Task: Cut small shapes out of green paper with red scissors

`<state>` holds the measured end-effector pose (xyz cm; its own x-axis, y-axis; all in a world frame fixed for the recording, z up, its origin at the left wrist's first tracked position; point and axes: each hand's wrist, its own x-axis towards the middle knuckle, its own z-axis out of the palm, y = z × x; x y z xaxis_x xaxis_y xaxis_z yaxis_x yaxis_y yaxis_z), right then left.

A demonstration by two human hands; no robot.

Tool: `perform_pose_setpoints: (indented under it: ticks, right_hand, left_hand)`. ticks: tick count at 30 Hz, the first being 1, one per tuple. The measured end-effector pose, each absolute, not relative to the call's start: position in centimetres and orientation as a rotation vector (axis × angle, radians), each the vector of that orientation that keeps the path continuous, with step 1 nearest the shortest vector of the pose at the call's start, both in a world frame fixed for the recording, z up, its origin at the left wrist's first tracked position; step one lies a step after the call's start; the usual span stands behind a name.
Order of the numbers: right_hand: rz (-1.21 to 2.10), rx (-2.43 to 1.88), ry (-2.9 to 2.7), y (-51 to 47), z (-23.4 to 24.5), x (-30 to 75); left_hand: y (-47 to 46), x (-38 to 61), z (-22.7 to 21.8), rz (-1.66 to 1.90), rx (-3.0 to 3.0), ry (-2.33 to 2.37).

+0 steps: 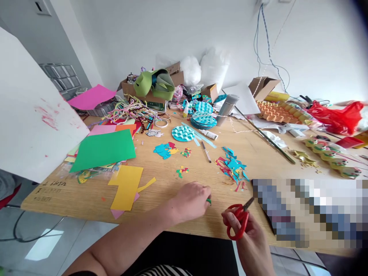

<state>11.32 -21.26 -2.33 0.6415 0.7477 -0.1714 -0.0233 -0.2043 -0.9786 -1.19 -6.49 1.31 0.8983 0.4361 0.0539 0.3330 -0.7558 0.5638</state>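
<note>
My left hand (192, 200) rests near the front edge of the wooden table (161, 180), fingers curled and pinched on a small green paper scrap (209, 200). My right hand (250, 234) is lower right, fingers through the handles of red scissors (238, 220), whose blades point up and right. The two hands are close but apart. A pile of blue and red paper cuttings (233, 168) lies just beyond the scissors.
Yellow paper pieces (126, 187) and a green sheet (104, 150) lie at left. A blue paper fish (164, 149), a teal disc (183, 133), a pen (206, 151) and small scraps sit mid-table. Boxes, paper strips and a red bag (339, 115) crowd the back.
</note>
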Motion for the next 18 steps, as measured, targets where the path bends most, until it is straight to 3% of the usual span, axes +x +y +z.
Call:
perform_pose_setpoints:
  ticks: [18]
  right_hand:
    - [0.950, -1.566, -0.695, -20.1, -2.1, 9.2]
  left_hand:
    - [-8.2, -3.5, -0.3, 0.401, 1.354, 0.631]
